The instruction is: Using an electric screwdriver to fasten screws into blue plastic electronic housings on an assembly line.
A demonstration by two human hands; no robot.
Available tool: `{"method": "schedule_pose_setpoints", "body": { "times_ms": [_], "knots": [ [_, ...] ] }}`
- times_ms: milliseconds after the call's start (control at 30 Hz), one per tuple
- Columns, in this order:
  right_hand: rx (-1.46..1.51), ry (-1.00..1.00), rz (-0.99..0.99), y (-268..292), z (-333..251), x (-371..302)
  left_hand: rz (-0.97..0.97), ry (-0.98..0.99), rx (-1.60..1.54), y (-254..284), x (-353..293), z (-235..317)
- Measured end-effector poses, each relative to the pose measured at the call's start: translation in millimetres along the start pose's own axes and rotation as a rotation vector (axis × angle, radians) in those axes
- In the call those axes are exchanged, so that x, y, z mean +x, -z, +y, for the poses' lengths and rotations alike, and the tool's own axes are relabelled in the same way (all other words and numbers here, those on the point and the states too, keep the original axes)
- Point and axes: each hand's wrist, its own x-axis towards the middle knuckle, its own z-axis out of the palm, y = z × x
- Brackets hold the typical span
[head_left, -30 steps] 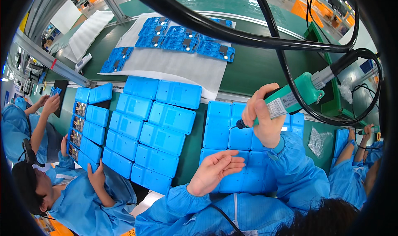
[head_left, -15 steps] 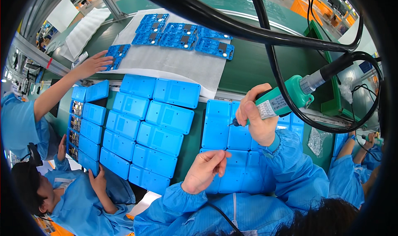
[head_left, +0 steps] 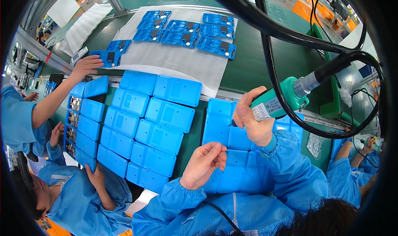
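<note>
At the left, a co-worker's hand (head_left: 86,67) touched a blue part (head_left: 105,59) near a white foam sheet (head_left: 166,58). Next came a block of blue covers (head_left: 155,120) on the green table (head_left: 186,153). The left hand (head_left: 204,165) hung with its fingers curled toward the thumb; whether they pinched anything I couldn't tell. Behind it lay more blue panels (head_left: 217,116), over which the right hand (head_left: 253,119) gripped a green power screwdriver (head_left: 280,99), its fingers wrapped round the body.

Two green tools (head_left: 271,103), ten central cases (head_left: 159,136)
</note>
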Motion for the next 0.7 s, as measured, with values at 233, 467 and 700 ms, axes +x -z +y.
{"method": "schedule_pose_setpoints", "body": {
  "times_ms": [233,467,700],
  "knots": [
    [0.213,-0.132,0.028,2,-2,-7,-0.007,-0.034,-0.038,-4,5,-2],
    [0.067,-0.100,-0.053,7,-3,-6,-0.079,-0.036,-0.075,-3,10,3],
    [0.293,0.055,-0.043,-11,-71,4,-0.125,-0.018,-0.229,-7,1,1]
  ]
}}
